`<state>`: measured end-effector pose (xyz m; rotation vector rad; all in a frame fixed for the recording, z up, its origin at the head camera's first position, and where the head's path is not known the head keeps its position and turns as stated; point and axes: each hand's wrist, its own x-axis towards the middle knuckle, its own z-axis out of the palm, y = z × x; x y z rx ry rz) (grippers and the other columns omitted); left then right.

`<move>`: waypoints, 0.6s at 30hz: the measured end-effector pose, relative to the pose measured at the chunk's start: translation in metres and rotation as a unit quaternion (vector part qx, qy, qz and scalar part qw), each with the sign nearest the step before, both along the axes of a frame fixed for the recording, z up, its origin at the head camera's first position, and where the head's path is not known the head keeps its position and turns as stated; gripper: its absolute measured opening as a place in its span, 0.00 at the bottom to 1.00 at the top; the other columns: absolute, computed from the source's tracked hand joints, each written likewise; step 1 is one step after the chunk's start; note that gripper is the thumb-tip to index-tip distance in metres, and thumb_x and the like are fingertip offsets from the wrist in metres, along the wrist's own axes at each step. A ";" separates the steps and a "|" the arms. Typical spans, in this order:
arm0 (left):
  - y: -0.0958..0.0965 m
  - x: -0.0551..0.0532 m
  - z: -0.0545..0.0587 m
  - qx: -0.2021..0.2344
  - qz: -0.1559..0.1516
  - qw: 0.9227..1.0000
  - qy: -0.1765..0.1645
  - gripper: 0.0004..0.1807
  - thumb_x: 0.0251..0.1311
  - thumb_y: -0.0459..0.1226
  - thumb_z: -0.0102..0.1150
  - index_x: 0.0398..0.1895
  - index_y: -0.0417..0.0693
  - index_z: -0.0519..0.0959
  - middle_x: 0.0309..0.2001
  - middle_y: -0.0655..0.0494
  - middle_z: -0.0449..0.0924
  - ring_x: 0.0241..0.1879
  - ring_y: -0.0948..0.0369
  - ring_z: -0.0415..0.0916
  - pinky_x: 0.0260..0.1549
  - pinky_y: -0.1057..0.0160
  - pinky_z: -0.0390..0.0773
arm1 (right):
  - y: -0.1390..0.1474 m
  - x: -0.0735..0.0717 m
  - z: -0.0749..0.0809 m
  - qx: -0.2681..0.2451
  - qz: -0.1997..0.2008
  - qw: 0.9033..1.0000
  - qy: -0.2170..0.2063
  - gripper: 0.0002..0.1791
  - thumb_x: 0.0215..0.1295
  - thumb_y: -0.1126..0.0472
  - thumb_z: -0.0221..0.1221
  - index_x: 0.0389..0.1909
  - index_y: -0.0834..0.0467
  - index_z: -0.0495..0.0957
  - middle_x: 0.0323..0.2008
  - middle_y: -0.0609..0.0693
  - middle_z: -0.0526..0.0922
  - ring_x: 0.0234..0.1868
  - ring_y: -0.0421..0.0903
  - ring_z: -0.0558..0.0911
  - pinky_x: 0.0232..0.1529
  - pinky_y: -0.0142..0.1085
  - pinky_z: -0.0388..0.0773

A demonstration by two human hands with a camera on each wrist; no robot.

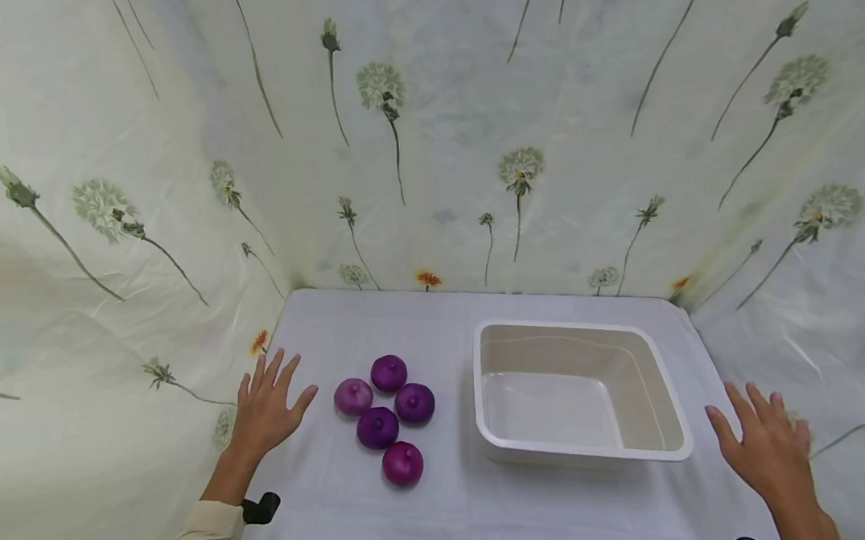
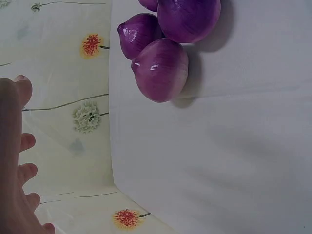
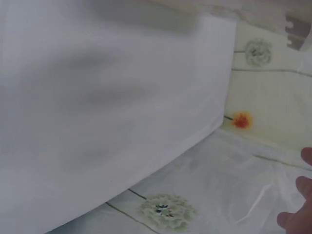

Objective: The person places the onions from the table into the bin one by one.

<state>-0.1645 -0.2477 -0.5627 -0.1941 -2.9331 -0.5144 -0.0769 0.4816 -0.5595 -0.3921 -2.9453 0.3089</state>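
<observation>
Several purple onions lie in a loose cluster left of the table's middle, among them a paler onion (image 1: 353, 397) and a reddish one (image 1: 402, 464) nearest the front. My left hand (image 1: 267, 410) hovers to the left of them, fingers spread, touching nothing. In the left wrist view the pale onion (image 2: 161, 70) shows close up, apart from the fingertips (image 2: 28, 171). At the right, an empty white plastic basin (image 1: 583, 392) stands on the cloth. Beyond its right side my right hand (image 1: 766, 449) is held with fingers spread and nothing in it; only some fingertips (image 3: 304, 185) show in the right wrist view.
A white cloth covers the table (image 1: 457, 510). Behind it and at both sides hangs a dandelion-print curtain (image 1: 441, 125), close to the table's edges. A dark strap piece (image 1: 262, 509) sits at the left wrist.
</observation>
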 end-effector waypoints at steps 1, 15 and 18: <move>0.000 0.000 0.000 0.000 0.000 1.000 0.001 0.39 0.66 0.59 0.54 0.74 0.49 0.64 0.76 0.38 0.56 0.77 0.36 0.44 0.69 0.28 0.46 | -0.001 0.000 0.001 -0.001 -0.001 1.000 0.000 0.43 0.75 0.36 0.43 0.76 0.63 0.51 0.75 0.73 0.46 0.76 0.74 0.36 0.68 0.74 0.28; 0.003 0.001 -0.002 -0.005 0.001 1.000 -0.006 0.39 0.66 0.60 0.54 0.74 0.51 0.64 0.77 0.40 0.56 0.76 0.36 0.46 0.69 0.29 0.46 | -0.018 -0.003 0.011 -0.086 0.050 0.994 -0.047 0.43 0.76 0.38 0.45 0.78 0.63 0.47 0.74 0.76 0.47 0.72 0.79 0.48 0.59 0.79 0.51; 0.003 0.000 -0.003 -0.003 0.000 1.000 -0.007 0.39 0.66 0.60 0.54 0.74 0.51 0.64 0.77 0.40 0.56 0.77 0.36 0.46 0.69 0.29 0.45 | -0.020 -0.006 0.015 -0.112 0.075 0.988 -0.081 0.43 0.77 0.38 0.44 0.77 0.65 0.47 0.72 0.78 0.50 0.69 0.80 0.53 0.56 0.78 0.56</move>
